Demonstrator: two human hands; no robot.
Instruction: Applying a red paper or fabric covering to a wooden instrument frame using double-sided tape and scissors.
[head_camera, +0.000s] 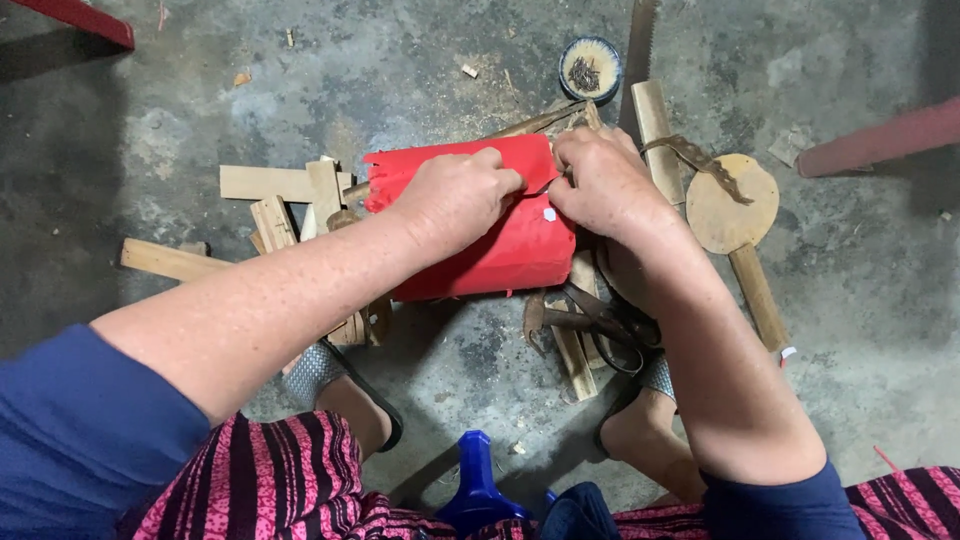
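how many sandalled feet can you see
2: the left foot in a sandal below the left forearm, the right foot by the old scissors. Both are partly hidden by the arms.

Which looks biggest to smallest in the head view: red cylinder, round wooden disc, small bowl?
1. red cylinder, largest by far.
2. round wooden disc.
3. small bowl, smallest; it lies farthest from the camera, though the gap from the disc looks real.

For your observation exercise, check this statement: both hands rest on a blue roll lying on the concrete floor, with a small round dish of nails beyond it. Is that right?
Not quite. The head view shows the roll is red, not blue. The rest stands: the left hand and right hand are on it, it lies on the concrete floor, and the small round dish sits beyond it.
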